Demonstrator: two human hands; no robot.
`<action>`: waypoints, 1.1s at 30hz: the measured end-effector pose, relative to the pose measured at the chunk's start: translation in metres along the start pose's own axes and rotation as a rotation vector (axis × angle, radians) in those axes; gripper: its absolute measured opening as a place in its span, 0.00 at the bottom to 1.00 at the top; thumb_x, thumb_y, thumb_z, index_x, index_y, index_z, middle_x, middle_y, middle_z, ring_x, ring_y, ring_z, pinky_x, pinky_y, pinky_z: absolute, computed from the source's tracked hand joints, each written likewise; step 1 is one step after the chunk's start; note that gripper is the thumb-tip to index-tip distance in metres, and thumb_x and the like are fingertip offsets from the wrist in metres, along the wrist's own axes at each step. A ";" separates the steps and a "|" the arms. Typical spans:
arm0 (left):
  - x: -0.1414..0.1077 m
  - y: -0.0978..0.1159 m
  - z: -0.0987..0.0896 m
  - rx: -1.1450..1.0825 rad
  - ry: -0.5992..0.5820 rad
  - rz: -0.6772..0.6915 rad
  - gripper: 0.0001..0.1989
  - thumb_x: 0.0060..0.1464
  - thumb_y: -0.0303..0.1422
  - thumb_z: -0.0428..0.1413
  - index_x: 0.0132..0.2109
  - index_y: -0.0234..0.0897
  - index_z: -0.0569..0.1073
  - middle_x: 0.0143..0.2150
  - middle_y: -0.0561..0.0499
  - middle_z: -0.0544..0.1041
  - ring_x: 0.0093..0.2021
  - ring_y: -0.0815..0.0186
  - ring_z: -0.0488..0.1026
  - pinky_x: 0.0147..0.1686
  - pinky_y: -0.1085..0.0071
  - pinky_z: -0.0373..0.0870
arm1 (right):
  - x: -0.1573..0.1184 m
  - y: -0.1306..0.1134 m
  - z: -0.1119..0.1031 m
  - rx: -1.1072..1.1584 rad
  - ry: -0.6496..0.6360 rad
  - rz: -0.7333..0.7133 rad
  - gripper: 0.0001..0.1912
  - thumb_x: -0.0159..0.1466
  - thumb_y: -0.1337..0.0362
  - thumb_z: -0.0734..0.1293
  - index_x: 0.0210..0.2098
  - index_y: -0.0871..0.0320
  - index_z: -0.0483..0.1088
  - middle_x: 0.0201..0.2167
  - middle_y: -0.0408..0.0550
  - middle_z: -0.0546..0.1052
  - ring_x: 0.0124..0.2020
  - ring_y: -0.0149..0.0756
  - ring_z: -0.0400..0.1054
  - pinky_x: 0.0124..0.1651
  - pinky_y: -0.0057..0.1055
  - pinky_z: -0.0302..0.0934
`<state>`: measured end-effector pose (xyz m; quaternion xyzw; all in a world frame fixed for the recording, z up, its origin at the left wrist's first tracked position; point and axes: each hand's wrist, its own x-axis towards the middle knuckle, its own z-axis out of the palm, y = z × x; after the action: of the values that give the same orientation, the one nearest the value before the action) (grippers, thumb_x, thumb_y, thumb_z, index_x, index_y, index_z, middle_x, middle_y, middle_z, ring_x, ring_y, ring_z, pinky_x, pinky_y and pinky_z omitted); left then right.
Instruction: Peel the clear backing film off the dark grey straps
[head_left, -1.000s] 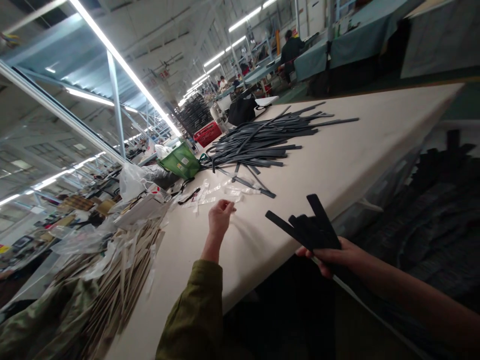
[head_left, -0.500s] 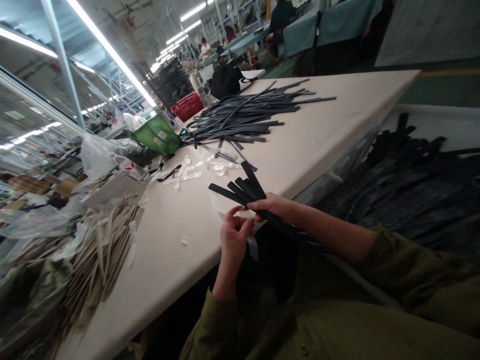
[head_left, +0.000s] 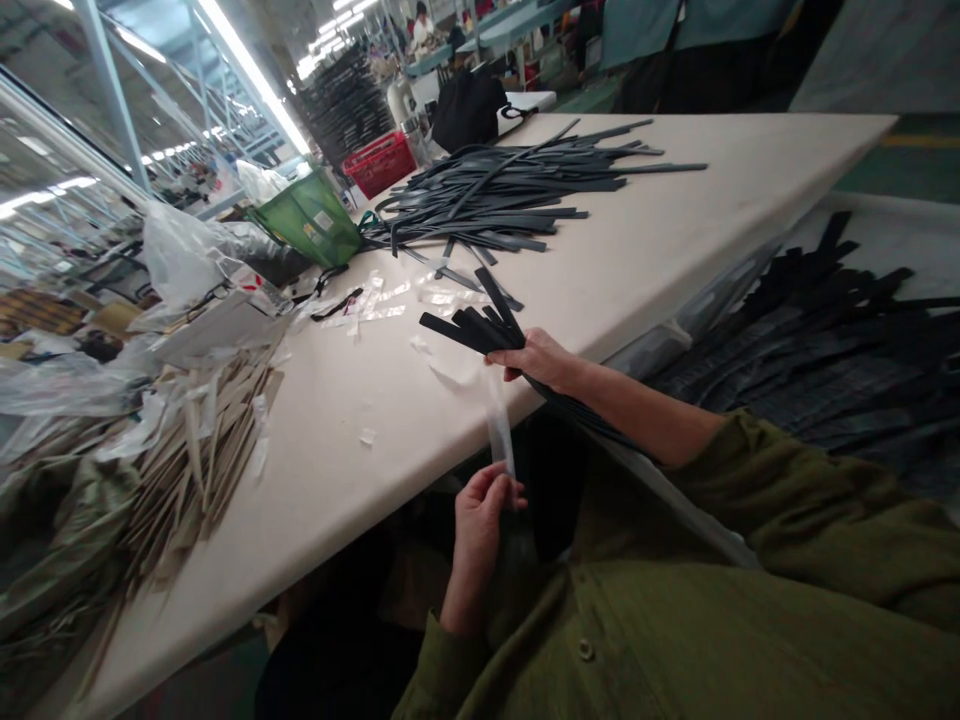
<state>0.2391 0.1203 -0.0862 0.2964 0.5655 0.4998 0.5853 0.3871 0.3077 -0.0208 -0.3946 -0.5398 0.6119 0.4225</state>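
My right hand (head_left: pixel 541 360) is closed round a bundle of black strips (head_left: pixel 480 328), whose ends fan out over the table's front edge. Lower down, in front of the edge, my left hand (head_left: pixel 484 505) pinches the lower end of a clear plastic strip (head_left: pixel 499 425). That clear strip stretches up toward the bundle; where its upper end is fixed I cannot make out. Beyond the bundle, a large pile of dark strips (head_left: pixel 495 190) lies on the table (head_left: pixel 675 260).
Clear plastic scraps (head_left: pixel 379 300) lie mid-table. A green basket (head_left: pixel 311 220), a red basket (head_left: pixel 379 163) and a black bag (head_left: pixel 469 108) stand behind. Brown strips (head_left: pixel 214 440) and plastic bags are at the left. A bin at the right holds black strips (head_left: pixel 825 350).
My left hand has moved down, away from the bundle, and the clear strip now shows stretched between. My right hand still holds the bundle, and the view has shifted a little.
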 end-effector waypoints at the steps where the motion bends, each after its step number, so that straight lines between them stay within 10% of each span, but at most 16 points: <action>1: -0.002 -0.003 -0.001 -0.002 -0.011 -0.010 0.20 0.48 0.43 0.65 0.43 0.32 0.79 0.28 0.49 0.80 0.25 0.68 0.75 0.29 0.73 0.71 | 0.000 0.001 0.001 -0.007 0.000 -0.002 0.13 0.50 0.60 0.77 0.29 0.63 0.77 0.28 0.46 0.80 0.18 0.24 0.66 0.21 0.22 0.63; 11: 0.018 0.001 0.006 0.170 -0.161 -0.049 0.14 0.42 0.42 0.68 0.30 0.33 0.82 0.27 0.46 0.81 0.28 0.64 0.76 0.34 0.69 0.70 | -0.011 -0.006 0.013 -0.080 0.012 -0.027 0.16 0.50 0.56 0.78 0.27 0.62 0.76 0.21 0.42 0.75 0.16 0.26 0.65 0.19 0.23 0.61; 24: 0.030 0.041 0.016 -0.497 0.029 -0.128 0.22 0.30 0.40 0.75 0.30 0.34 0.75 0.27 0.54 0.77 0.28 0.70 0.75 0.39 0.69 0.75 | -0.165 -0.018 -0.037 -0.367 -0.131 0.184 0.27 0.61 0.42 0.66 0.34 0.61 0.80 0.15 0.45 0.72 0.18 0.33 0.67 0.22 0.28 0.58; 33: 0.030 0.040 0.023 -0.391 0.000 -0.072 0.24 0.29 0.43 0.74 0.30 0.33 0.77 0.28 0.52 0.80 0.30 0.69 0.76 0.37 0.72 0.73 | -0.184 -0.005 -0.037 -0.350 -0.078 0.208 0.26 0.60 0.42 0.67 0.37 0.62 0.79 0.23 0.48 0.77 0.20 0.33 0.67 0.23 0.28 0.61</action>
<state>0.2470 0.1659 -0.0566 0.1570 0.4679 0.5788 0.6492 0.4829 0.1468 -0.0146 -0.4918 -0.6100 0.5640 0.2607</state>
